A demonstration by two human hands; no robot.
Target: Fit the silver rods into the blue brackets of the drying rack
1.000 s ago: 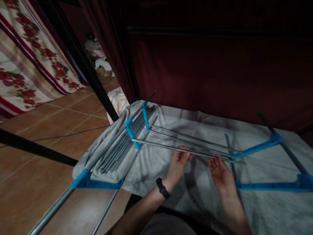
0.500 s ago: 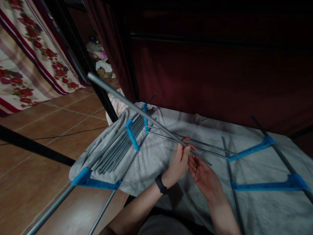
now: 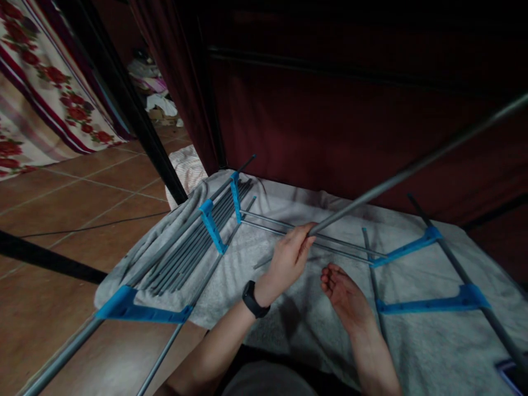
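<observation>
My left hand, with a black watch on the wrist, is closed round a long grey metal rod that rises from my fist up to the right edge. My right hand lies palm up with loosely curled fingers, holding nothing, just below the rod. Both hands hover over a grey towel on which a partly built rack lies: thin grey rods fitted into blue plastic brackets. A bundle of loose grey rods lies to the left of those brackets.
More blue brackets and grey tubes lie on the right. A dark red cloth wall stands behind. To the left are a brown tiled floor, a black post and a floral curtain.
The rod was lifted off the brackets by my left hand and swung round: its free end first pointed up left, now up right. My right hand let go and dropped away.
</observation>
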